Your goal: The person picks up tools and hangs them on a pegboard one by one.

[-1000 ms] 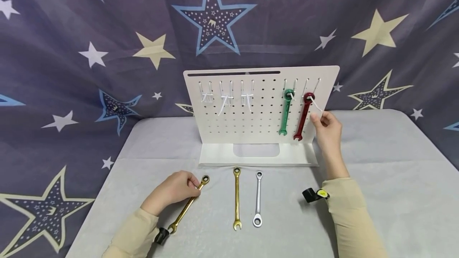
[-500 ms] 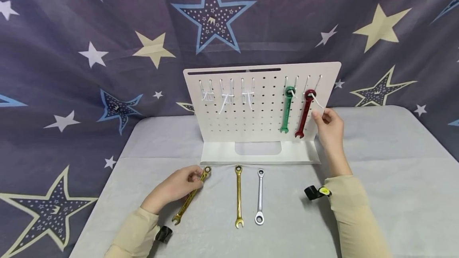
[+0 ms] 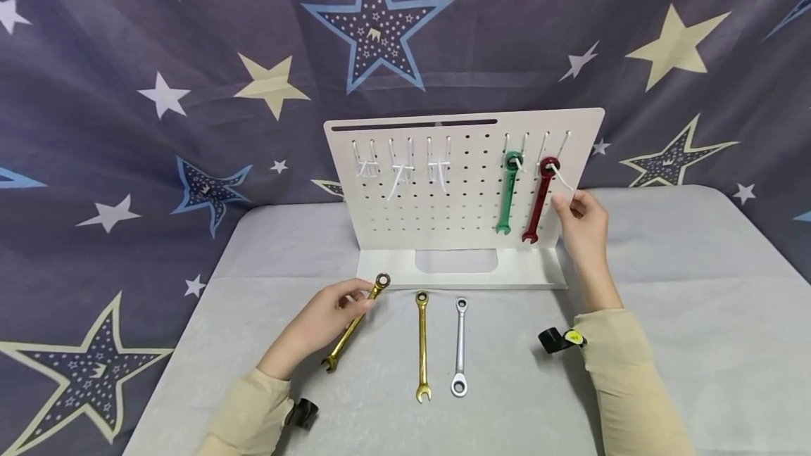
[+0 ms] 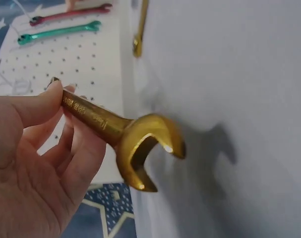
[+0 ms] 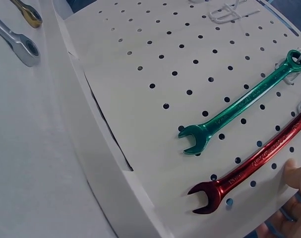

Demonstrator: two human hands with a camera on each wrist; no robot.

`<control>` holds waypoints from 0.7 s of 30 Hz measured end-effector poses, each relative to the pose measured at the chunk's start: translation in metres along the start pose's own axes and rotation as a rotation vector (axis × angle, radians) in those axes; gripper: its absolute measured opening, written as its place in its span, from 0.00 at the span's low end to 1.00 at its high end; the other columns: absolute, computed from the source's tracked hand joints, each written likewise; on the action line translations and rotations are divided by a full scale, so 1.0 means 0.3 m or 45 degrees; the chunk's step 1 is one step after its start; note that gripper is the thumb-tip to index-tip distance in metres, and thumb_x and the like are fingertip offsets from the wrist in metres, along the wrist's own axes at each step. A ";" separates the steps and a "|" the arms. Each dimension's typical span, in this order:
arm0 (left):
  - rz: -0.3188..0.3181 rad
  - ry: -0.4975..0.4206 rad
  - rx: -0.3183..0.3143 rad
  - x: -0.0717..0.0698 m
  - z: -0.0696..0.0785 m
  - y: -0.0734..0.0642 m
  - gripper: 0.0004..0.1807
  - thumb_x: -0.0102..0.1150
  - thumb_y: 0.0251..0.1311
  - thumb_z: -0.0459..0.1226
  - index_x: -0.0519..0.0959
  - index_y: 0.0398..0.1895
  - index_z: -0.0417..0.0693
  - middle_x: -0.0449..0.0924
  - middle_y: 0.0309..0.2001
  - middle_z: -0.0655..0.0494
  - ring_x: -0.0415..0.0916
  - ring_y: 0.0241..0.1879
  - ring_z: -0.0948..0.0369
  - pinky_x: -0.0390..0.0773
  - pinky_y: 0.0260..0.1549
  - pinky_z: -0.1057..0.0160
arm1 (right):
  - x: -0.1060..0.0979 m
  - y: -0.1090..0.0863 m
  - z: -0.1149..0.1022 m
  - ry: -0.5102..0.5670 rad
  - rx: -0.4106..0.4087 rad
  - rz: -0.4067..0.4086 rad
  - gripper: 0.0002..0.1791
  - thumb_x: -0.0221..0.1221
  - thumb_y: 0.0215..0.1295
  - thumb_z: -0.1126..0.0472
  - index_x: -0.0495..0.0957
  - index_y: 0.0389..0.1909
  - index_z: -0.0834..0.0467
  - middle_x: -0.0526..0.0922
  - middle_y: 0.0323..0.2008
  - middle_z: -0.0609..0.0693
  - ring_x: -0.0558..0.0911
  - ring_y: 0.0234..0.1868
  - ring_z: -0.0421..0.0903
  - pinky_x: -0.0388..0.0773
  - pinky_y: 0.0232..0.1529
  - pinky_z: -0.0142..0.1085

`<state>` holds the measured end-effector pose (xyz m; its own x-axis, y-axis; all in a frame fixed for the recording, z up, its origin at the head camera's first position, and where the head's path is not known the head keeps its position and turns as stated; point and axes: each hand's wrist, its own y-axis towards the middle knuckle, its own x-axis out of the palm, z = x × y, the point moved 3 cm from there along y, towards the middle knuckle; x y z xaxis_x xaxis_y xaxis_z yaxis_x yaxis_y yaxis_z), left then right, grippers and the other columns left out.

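Near its ring end, my left hand (image 3: pixel 326 315) pinches a gold combination wrench (image 3: pixel 348 336) between thumb and fingers. In the left wrist view the wrench's open jaw points toward the camera, and its shadow falls on the cloth. My right hand (image 3: pixel 583 227) grips the right edge of a white pegboard (image 3: pixel 437 213), thumb on the front face and fingers behind. Beside that thumb, a red wrench (image 3: pixel 538 206) hangs by its ring from a hook, and a green wrench (image 3: pixel 508 195) hangs left of it.
A second gold wrench (image 3: pixel 422 350) and a silver double-ring wrench (image 3: pixel 460 347) lie on the grey cloth before the board. White hooks (image 3: pixel 401 171) with nothing on them stick out at the board's upper left. A star-patterned curtain (image 3: pixel 443 48) hangs behind.
My left hand has raised the gold wrench and carried it toward the board and to the right. The right hand stays on the board's edge. The head view has shifted slightly.
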<state>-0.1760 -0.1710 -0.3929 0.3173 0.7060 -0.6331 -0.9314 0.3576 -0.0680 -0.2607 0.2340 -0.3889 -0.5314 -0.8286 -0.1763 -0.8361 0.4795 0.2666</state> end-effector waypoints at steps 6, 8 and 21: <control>0.137 -0.120 0.044 0.023 0.054 0.022 0.11 0.62 0.65 0.34 0.82 0.48 0.41 0.79 0.34 0.53 0.72 0.29 0.60 0.74 0.28 0.65 | -0.003 0.001 0.006 -0.038 -0.016 0.006 0.19 0.62 0.69 0.57 0.77 0.47 0.72 0.79 0.33 0.46 0.74 0.32 0.32 0.70 0.38 0.24; 0.162 -0.162 0.037 0.034 0.071 0.025 0.10 0.63 0.65 0.34 0.82 0.48 0.40 0.79 0.35 0.52 0.72 0.29 0.60 0.74 0.27 0.65 | -0.001 -0.003 0.012 -0.046 -0.013 0.005 0.19 0.62 0.69 0.57 0.77 0.47 0.72 0.79 0.34 0.48 0.74 0.32 0.31 0.70 0.38 0.24; 0.244 -0.286 0.161 0.085 0.213 0.076 0.09 0.58 0.69 0.33 0.81 0.48 0.42 0.85 0.31 0.54 0.79 0.38 0.57 0.73 0.37 0.61 | 0.000 -0.004 0.005 -0.050 -0.027 0.026 0.19 0.62 0.69 0.58 0.77 0.47 0.72 0.81 0.36 0.57 0.73 0.31 0.31 0.70 0.37 0.24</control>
<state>-0.1777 -0.1059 -0.3614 0.1825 0.8802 -0.4380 -0.9531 0.2679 0.1412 -0.2600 0.2340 -0.3905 -0.5537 -0.8064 -0.2077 -0.8221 0.4896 0.2906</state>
